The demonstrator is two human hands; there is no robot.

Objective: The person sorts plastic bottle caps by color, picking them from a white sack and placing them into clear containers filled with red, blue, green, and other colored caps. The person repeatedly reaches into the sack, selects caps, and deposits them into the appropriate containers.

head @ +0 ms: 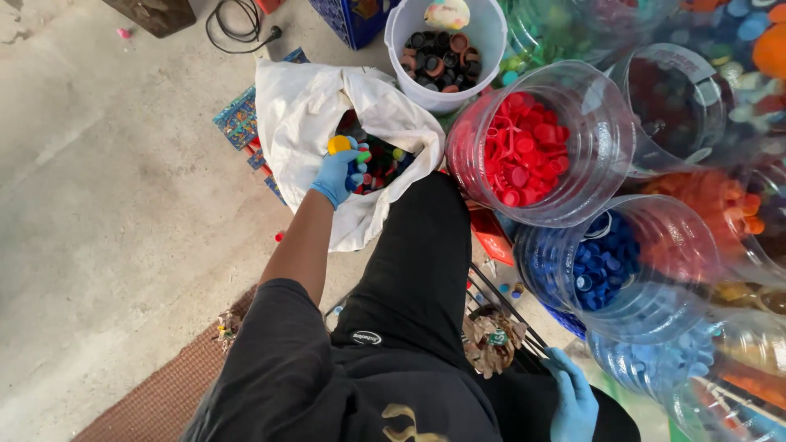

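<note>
Item: mixed plastic bottle caps, loose, in the white sack (303, 106) lying open on the concrete floor (98, 205), far left of your knee.

Left hand (338, 173), blue glove: reaching into the sack mouth, fingers curled around a few caps. A yellow cap (338, 144) sits at the fingertips, with a green one and a pale one beside it; the exact count cannot be told.

Right hand (573, 401), blue glove: low and near, at the right of your lap, fingers loosely bent. Whether it holds anything cannot be told.

Handling: the caps look light, stiff and smooth, likely to slip from gloved fingers and roll. Pinch each across its ribbed rim, or scoop several into the palm. The sack is soft and slumps, so its opening may fold over.

Containers, by place:
- White bucket (483, 41), far centre: black and brown caps, a pale speckled rounded object on top.
- Clear cut jug (606, 123), right of the sack: red caps.
- Clear cut jug (696, 237), nearer right: dark blue caps.
- Clear container (647, 360), near right: light blue caps.
- Further clear jugs, far right: orange and dark contents, blurred.

Labels: a pale band runs round the rim of one far-right jug; a patterned blue mat (239, 119) lies under the sack.
</note>
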